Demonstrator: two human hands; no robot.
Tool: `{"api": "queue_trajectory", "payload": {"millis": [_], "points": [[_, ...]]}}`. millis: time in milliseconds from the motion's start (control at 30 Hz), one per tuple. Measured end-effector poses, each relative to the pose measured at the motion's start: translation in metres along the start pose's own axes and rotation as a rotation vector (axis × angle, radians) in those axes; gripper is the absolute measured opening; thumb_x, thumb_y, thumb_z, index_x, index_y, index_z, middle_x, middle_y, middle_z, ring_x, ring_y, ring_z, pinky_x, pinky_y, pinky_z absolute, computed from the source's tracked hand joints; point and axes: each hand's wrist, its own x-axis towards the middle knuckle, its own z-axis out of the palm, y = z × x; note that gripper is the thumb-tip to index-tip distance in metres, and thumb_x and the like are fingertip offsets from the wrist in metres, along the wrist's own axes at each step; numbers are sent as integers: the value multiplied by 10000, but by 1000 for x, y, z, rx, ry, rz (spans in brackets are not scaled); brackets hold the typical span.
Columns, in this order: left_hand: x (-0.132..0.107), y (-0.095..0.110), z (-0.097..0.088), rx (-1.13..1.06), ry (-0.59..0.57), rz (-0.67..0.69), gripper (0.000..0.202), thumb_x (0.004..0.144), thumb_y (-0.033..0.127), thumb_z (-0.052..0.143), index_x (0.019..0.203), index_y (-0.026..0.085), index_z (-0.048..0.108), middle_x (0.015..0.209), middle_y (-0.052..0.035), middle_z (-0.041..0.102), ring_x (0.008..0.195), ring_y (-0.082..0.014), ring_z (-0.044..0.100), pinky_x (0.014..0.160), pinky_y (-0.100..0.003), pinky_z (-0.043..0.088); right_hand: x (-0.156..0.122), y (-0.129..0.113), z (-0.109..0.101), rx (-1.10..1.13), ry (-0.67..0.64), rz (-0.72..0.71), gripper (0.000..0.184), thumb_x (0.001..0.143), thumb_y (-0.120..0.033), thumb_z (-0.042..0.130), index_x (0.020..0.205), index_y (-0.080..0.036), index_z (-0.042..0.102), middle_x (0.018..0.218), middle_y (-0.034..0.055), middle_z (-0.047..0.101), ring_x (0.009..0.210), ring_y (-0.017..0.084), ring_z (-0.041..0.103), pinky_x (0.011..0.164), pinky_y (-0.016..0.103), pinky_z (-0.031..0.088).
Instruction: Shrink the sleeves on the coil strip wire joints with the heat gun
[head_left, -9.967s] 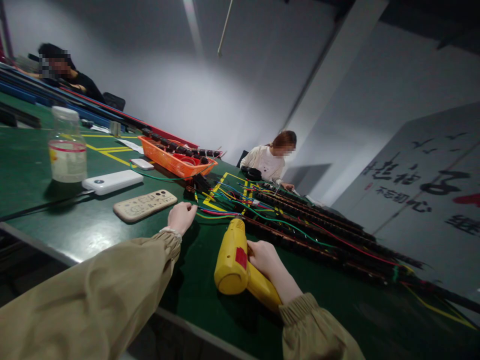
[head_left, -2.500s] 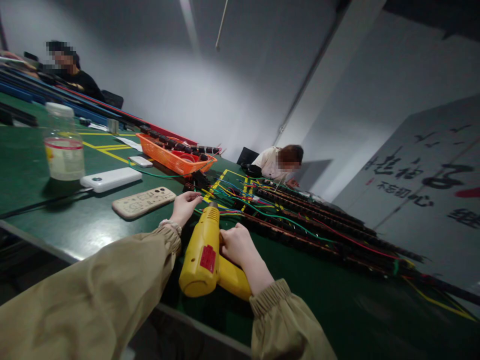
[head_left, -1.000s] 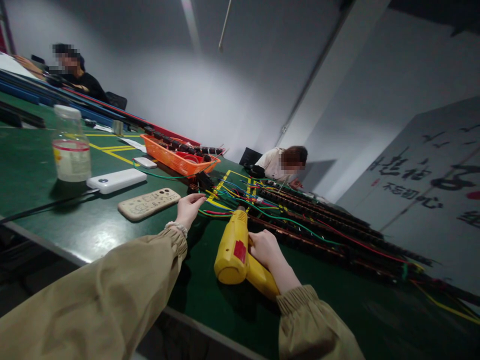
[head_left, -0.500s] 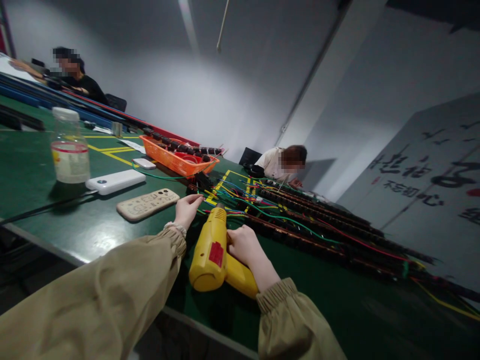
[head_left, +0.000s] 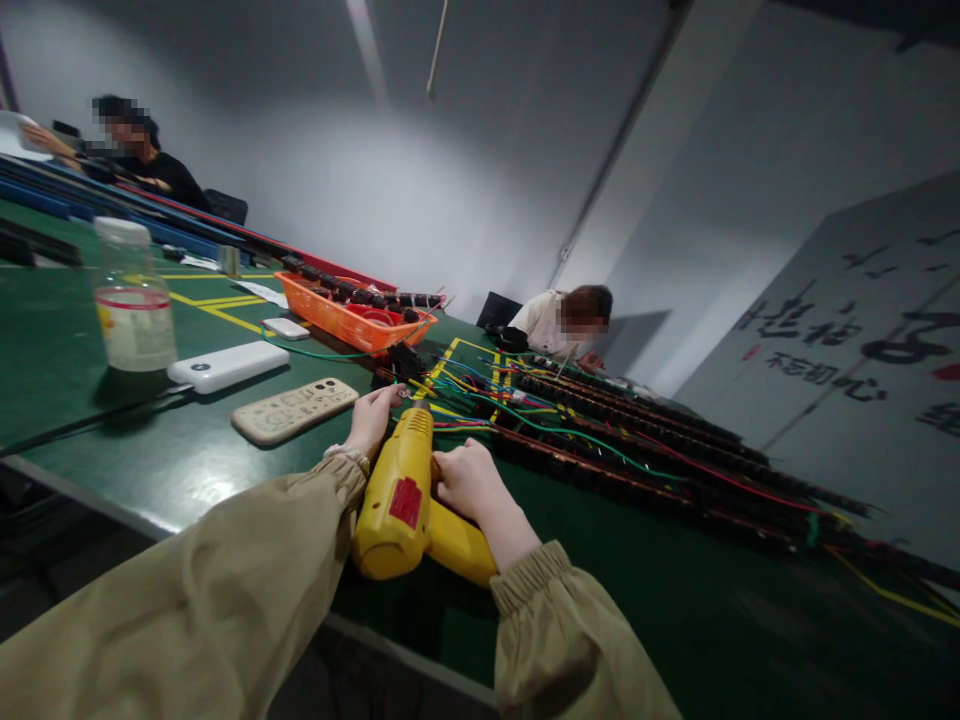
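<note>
My right hand (head_left: 474, 482) is wrapped round the handle of a yellow heat gun (head_left: 391, 505) with a red label. The gun points away from me, and its dark nozzle (head_left: 421, 404) is close to the fingertips of my left hand (head_left: 370, 422). Those fingers are closed in a pinch on what looks like a wire end, with a small shiny bit (head_left: 406, 392) at the tips; most of it is hidden. Coloured wires (head_left: 461, 425) run from the right towards the nozzle. A beige phone case (head_left: 294, 411) lies left of my left hand.
An orange basket (head_left: 330, 312) holds dark wrapped parts. To the left are a white power bank (head_left: 229, 366) and a bottle (head_left: 135, 320). Long wired strips (head_left: 600, 470) cover the right side of the green table (head_left: 592, 610). Two people sit beyond.
The heat gun and my right hand have shifted left, bringing the nozzle nearer to my left fingertips. My left hand keeps its pinch and has barely moved.
</note>
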Motion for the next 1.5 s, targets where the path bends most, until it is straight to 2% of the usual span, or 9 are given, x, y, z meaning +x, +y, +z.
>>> {"api": "queue_trajectory", "payload": {"millis": [200,433,633,767,967,1200,1333,1500], "points": [[4,-1,-2,9,-12,-47,462,631,449,626,933,112,720,1003,-139,719,954,-257,646,740,-312,480,-1,6,0,11,-2,20,293,906,-394,540,1073,-157,586,1069,55,609,957,173,592,868,411,478],[3,-1,-4,-4,-66,-88,506,673,383,594,1094,115,679,1111,-134,688,976,-231,638,650,-251,434,-12,25,8,12,-34,101,301,908,-397,536,1087,-160,583,1085,58,605,963,174,592,869,411,479],[-3,2,-3,30,-67,-70,471,659,306,634,1090,124,687,1092,-125,697,935,-209,642,655,-241,437,-33,52,10,-3,-64,195,290,911,-390,533,1083,-162,584,1077,56,606,942,166,595,846,394,492],[-5,1,-4,36,-73,-24,464,628,282,690,1066,126,698,1077,-123,702,866,-191,649,650,-240,451,-42,61,10,-14,-65,237,293,911,-391,533,1089,-162,581,1074,55,606,937,165,597,842,392,494],[-5,-2,-5,37,-60,39,365,651,258,699,983,106,715,955,-118,729,817,-181,653,722,-270,499,-42,59,13,-31,-63,259,292,907,-383,542,1093,-160,580,1089,59,601,954,171,593,846,396,493],[-2,-12,-2,95,66,23,184,682,127,627,846,93,703,797,-100,718,691,-174,671,740,-321,535,-38,50,12,-9,-70,181,288,906,-379,544,1090,-160,581,1089,59,601,958,171,592,850,397,491],[-1,-15,-4,227,134,66,183,664,160,637,821,109,717,754,-95,715,723,-206,680,749,-331,540,-30,38,9,4,-73,134,283,907,-380,542,1084,-163,584,1086,58,603,955,169,593,850,394,492],[1,-17,-7,328,141,120,240,652,231,637,840,118,734,775,-105,724,757,-227,679,766,-334,529,-18,22,5,11,-49,77,286,907,-379,542,1089,-162,582,1089,58,602,961,172,592,856,400,489]]}}
